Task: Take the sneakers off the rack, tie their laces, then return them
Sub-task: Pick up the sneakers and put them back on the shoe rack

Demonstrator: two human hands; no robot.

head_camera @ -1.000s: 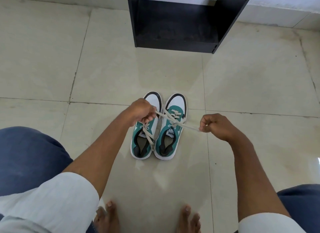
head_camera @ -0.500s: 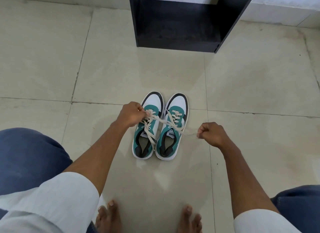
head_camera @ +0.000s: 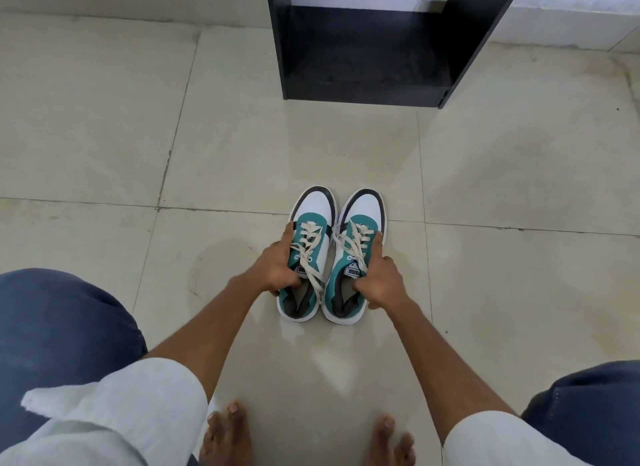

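Two teal, white and black sneakers stand side by side on the tiled floor, toes pointing away from me. My left hand (head_camera: 275, 268) grips the left sneaker (head_camera: 313, 216) along its outer side, thumb at the tongue. My right hand (head_camera: 379, 278) grips the right sneaker (head_camera: 363, 216) the same way, thumb inside the collar. Cream laces (head_camera: 308, 254) cross both shoes, and a loose end trails between them. The black shoe rack (head_camera: 363, 91) stands straight ahead, its lowest shelf bare.
My bare feet (head_camera: 228, 434) and bent knees in blue trousers frame the bottom of the view. Beige tiles spread all around the shoes. A pale wall base runs behind the rack.
Both hands have let go of the lace ends that they pulled sideways. They have dropped onto the sneakers, one hand around each shoe.
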